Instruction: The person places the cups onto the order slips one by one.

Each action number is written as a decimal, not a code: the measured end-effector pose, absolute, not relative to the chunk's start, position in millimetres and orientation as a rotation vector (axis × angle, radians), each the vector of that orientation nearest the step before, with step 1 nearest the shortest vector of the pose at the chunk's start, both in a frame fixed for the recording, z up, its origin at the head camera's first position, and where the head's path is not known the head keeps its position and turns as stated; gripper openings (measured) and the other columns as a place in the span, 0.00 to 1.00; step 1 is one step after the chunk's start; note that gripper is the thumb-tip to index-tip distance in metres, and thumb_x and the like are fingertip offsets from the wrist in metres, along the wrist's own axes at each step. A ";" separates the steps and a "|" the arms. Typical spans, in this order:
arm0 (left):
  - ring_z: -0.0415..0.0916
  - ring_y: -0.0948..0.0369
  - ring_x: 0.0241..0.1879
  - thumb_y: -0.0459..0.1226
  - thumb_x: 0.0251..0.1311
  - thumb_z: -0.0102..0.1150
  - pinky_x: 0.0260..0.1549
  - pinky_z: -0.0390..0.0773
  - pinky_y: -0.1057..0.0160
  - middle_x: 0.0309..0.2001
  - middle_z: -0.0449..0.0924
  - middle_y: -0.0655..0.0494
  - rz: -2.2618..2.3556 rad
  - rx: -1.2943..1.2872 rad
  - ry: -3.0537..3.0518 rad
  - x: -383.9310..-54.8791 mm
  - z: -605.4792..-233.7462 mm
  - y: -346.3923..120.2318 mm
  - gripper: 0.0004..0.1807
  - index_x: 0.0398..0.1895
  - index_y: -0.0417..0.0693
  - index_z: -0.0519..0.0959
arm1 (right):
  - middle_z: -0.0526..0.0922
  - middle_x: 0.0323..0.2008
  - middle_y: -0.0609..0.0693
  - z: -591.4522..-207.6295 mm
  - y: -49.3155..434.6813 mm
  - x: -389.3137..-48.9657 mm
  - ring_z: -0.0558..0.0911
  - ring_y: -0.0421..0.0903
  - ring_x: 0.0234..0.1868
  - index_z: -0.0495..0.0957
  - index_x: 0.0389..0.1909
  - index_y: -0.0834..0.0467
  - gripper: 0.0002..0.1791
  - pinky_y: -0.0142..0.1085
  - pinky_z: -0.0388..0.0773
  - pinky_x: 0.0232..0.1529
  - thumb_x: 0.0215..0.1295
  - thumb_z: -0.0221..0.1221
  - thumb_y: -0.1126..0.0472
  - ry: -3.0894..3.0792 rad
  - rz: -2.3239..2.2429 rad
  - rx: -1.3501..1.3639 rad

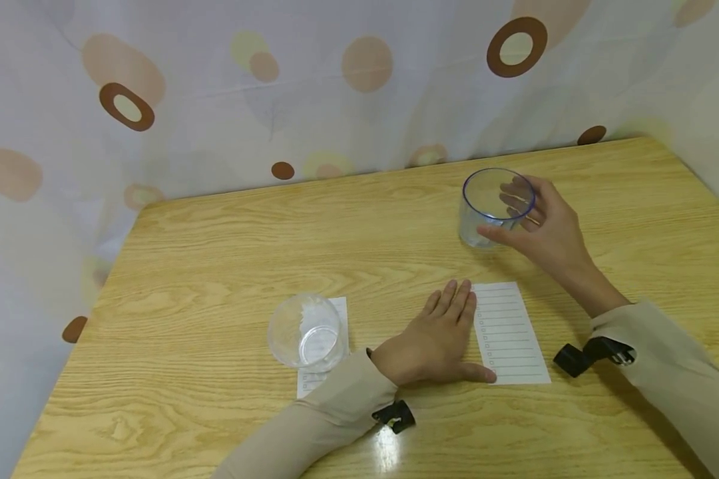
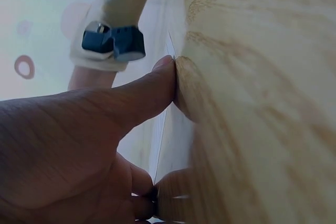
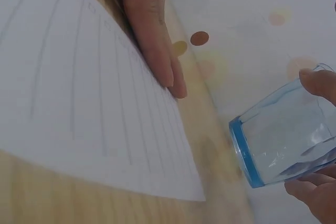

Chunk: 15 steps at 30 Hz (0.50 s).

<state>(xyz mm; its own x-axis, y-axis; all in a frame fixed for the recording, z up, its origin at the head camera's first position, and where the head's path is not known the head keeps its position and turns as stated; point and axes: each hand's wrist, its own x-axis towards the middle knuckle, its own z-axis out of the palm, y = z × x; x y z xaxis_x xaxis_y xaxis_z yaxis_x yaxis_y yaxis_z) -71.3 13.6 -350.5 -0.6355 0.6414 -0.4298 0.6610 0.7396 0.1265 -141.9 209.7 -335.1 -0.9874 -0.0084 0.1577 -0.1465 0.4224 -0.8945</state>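
My right hand (image 1: pixel 548 229) grips a clear glass (image 1: pixel 472 225) with a blue rim, thumb on the near side and fingers round the far right side. In the right wrist view the glass (image 3: pixel 283 135) shows a thick blue base and appears raised off the table. A lined sheet of paper (image 1: pixel 509 332) lies in front of me. Along its left edge rests my left hand (image 1: pixel 431 342), fingers straight, with the thumb touching the lower left corner. The left wrist view shows that thumb (image 2: pixel 149 87) pressing down at the paper's edge.
Left of my left forearm, a second clear glass (image 1: pixel 278 332) stands on another lined sheet (image 1: pixel 340 316), partly covered by the sleeve. The wooden table (image 1: pixel 216 266) meets a patterned curtain (image 1: pixel 311 100) at the back. Black wrist devices (image 1: pixel 575 359) sit at both cuffs.
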 end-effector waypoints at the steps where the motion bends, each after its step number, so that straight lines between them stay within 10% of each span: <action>1: 0.22 0.54 0.74 0.72 0.56 0.43 0.72 0.35 0.59 0.76 0.24 0.48 -0.060 0.991 2.489 -71.2 -350.8 13.6 0.60 0.77 0.42 0.35 | 0.68 0.66 0.57 -334.7 210.8 -138.9 0.70 0.52 0.65 0.58 0.71 0.54 0.46 0.30 0.68 0.61 0.54 0.72 0.60 -2.545 1.611 0.142; 15: 0.21 0.54 0.74 0.71 0.57 0.43 0.71 0.34 0.60 0.76 0.24 0.47 -0.040 0.989 2.482 -70.3 -350.0 11.6 0.59 0.76 0.41 0.35 | 0.76 0.59 0.46 -335.1 233.5 -83.9 0.76 0.29 0.55 0.63 0.67 0.58 0.45 0.18 0.71 0.50 0.47 0.71 0.76 -2.495 1.611 0.264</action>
